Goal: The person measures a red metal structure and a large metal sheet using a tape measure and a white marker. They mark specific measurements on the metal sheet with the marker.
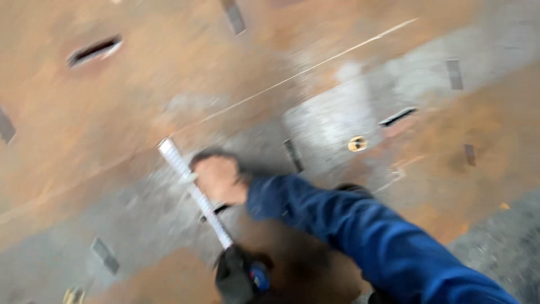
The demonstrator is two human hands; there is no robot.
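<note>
I am leaning over a rusty steel plate (pixel 112 107), and the whole view is smeared with motion, so fine detail is hard to read. My right hand (pixel 220 179) is reaching out in front of me at the end of my blue sleeve (pixel 360 236). It is resting on the plate with the fingers bunched together, pressing against the side of a white ruler (pixel 194 191); whether the fingers are gripping the ruler or only bearing on it, I cannot tell through the blur.

The ruler is lying flat on the plate, running slantwise past the left edge of that hand, its far end beyond my knuckles and its near end coming back towards me. At that near end my left hand (pixel 235 276) is sitting in a dark glove, just below my right hand, closed around something small and blue (pixel 259 276) that I cannot make out clearly.

A thin pale line (pixel 315 66) is crossing the plate well beyond my right hand. To the right of that hand a small yellowish round object (pixel 357 144) is lying on a grey patch, and narrow dark slots (pixel 93 50) are cutting through the plate further away.
</note>
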